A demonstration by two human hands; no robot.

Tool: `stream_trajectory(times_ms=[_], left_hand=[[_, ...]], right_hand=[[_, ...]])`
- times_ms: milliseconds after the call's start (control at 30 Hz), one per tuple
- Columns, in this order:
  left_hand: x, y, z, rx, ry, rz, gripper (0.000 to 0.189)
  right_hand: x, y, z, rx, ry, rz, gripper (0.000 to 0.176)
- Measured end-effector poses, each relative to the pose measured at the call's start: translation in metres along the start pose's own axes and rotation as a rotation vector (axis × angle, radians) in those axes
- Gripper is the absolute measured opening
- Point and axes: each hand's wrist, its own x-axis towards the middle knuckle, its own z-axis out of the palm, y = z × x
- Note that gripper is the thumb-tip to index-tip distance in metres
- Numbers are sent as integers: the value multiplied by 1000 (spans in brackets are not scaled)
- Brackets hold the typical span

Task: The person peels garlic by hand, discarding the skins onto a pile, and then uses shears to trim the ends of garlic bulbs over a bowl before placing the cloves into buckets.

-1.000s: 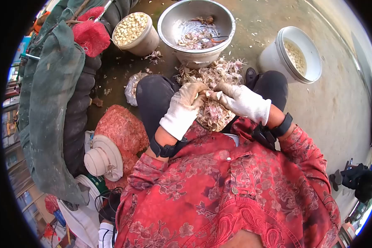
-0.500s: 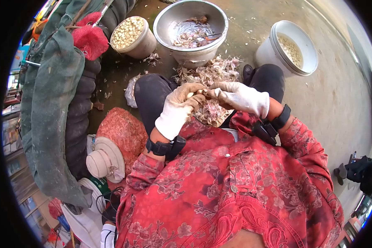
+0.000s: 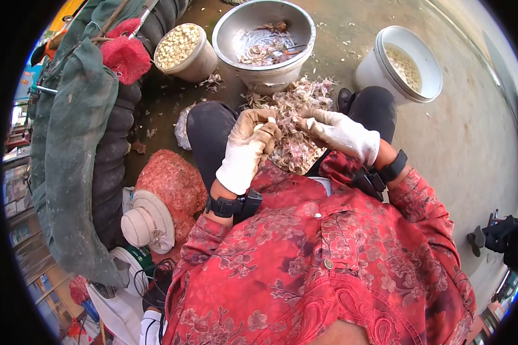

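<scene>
My left hand (image 3: 247,146), in a white glove with soiled fingers, is closed on pale garlic cloves (image 3: 261,126) that show between thumb and fingers. My right hand (image 3: 336,132), gloved too, is pinched at the fingertips; whatever it grips is too small to make out. A gap separates the two hands. Beneath and between them lies a heap of pinkish-white garlic skins (image 3: 299,103), between my knees. Beyond the heap a metal basin (image 3: 227,43) with peelings and a dark-handled tool in it sits on a white bucket.
Peeled cloves fill a bucket (image 3: 204,60) at the upper left. Another white bucket (image 3: 374,72) at the upper right holds cloves in liquid. A red mesh sack (image 3: 172,172) and a pale hat (image 3: 149,224) lie left of me. Another person (image 3: 506,238) is at the far right.
My hands were together at the fingertips and are now apart. The right hand has shifted slightly right, and the pale cloves show more clearly in the left.
</scene>
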Motion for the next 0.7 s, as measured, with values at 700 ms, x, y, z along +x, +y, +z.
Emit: stream_trajectory(times_ms=[700], left_hand=[[-4, 13, -16, 24, -122, -272, 18]], right_hand=[[-18, -22, 22, -554, 16, -319, 42]])
